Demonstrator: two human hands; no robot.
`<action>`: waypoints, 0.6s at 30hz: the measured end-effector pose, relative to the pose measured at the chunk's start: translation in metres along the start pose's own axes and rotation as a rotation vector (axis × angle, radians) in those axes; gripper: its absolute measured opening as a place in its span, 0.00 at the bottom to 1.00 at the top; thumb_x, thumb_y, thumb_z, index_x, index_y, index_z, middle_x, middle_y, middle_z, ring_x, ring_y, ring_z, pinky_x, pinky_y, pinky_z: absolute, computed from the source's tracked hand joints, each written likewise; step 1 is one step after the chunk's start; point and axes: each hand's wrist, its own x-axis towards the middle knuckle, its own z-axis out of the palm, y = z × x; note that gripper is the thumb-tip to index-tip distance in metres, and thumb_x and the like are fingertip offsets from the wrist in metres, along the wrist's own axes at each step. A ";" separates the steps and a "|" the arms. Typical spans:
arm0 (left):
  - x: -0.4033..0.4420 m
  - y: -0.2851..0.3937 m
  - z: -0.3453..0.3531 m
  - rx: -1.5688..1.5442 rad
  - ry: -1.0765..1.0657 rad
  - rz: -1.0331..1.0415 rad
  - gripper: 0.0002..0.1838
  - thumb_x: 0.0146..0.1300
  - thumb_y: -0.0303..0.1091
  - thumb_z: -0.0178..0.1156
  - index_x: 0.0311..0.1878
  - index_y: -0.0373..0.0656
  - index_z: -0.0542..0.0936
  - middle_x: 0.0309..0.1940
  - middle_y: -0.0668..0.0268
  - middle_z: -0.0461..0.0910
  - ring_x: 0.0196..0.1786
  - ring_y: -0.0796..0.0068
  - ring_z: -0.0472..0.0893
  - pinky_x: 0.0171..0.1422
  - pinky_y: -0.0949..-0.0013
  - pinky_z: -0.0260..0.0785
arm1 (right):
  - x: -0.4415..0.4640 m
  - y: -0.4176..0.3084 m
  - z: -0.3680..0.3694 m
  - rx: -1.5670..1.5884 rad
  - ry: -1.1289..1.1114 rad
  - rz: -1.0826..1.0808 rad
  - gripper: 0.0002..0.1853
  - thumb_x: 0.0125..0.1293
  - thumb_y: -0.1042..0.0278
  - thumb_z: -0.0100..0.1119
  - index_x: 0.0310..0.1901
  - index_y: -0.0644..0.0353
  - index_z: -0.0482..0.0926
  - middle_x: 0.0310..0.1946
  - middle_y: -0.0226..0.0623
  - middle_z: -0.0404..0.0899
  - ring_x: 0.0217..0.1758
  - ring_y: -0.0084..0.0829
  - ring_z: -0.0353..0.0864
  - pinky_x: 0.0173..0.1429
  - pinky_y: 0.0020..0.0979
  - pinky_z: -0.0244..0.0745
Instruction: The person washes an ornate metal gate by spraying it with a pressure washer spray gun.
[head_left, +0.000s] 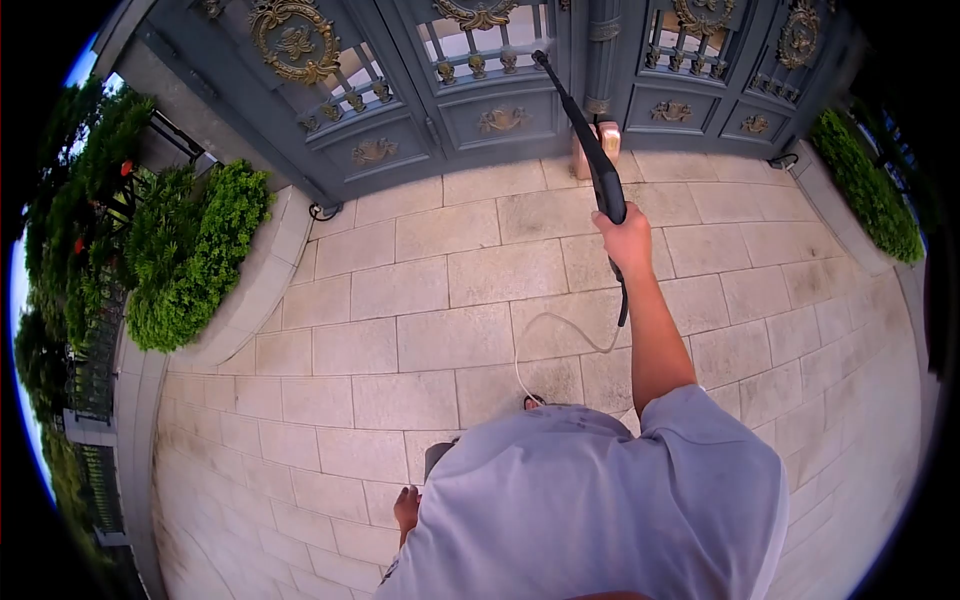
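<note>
In the head view, the right hand (627,240) has its fingers wrapped around the grip of a spray gun (597,160), which points at the barred part of the gate (500,105). A pinkish block (611,140) at the gate's foot is partly covered by the gun. Bushes (205,240) border the paving (440,270) at left; a hose (600,349) curls across it. The shirt (580,490) hides most of the body. The left hand (406,508) hangs low, too small to tell its fingers' state.
</note>
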 end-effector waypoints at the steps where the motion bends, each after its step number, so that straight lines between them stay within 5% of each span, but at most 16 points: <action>1: -0.001 0.003 0.003 -0.064 -0.027 -0.088 0.12 0.68 0.44 0.59 0.41 0.44 0.77 0.37 0.50 0.81 0.44 0.41 0.84 0.44 0.41 0.75 | 0.001 -0.001 0.001 -0.001 0.009 -0.005 0.22 0.60 0.55 0.75 0.42 0.68 0.84 0.34 0.54 0.87 0.39 0.51 0.89 0.46 0.44 0.81; 4: -0.003 0.004 0.009 -0.117 -0.073 -0.197 0.13 0.68 0.44 0.59 0.40 0.44 0.77 0.37 0.51 0.82 0.44 0.41 0.84 0.44 0.42 0.75 | 0.007 0.003 0.008 0.016 -0.001 0.016 0.21 0.59 0.55 0.75 0.43 0.68 0.85 0.34 0.53 0.87 0.39 0.50 0.89 0.46 0.45 0.81; 12: 0.018 -0.038 0.000 0.503 0.002 0.255 0.14 0.67 0.46 0.60 0.39 0.43 0.77 0.37 0.52 0.82 0.43 0.42 0.84 0.44 0.43 0.76 | 0.000 0.013 0.020 0.063 -0.064 0.067 0.20 0.59 0.58 0.74 0.41 0.69 0.84 0.31 0.51 0.86 0.35 0.46 0.88 0.43 0.43 0.80; 16: 0.021 -0.029 -0.014 0.327 0.025 0.219 0.14 0.67 0.45 0.59 0.39 0.44 0.77 0.37 0.52 0.82 0.42 0.42 0.85 0.44 0.44 0.77 | 0.003 0.004 0.018 0.096 -0.051 0.068 0.20 0.59 0.58 0.74 0.40 0.69 0.83 0.30 0.51 0.86 0.34 0.43 0.88 0.42 0.42 0.80; 18: 0.023 -0.006 -0.020 -0.008 -0.051 -0.062 0.15 0.69 0.46 0.58 0.40 0.43 0.77 0.37 0.51 0.82 0.43 0.42 0.84 0.46 0.45 0.76 | 0.000 -0.004 0.021 0.087 -0.020 0.042 0.20 0.59 0.58 0.74 0.40 0.69 0.83 0.30 0.51 0.86 0.34 0.44 0.87 0.41 0.42 0.80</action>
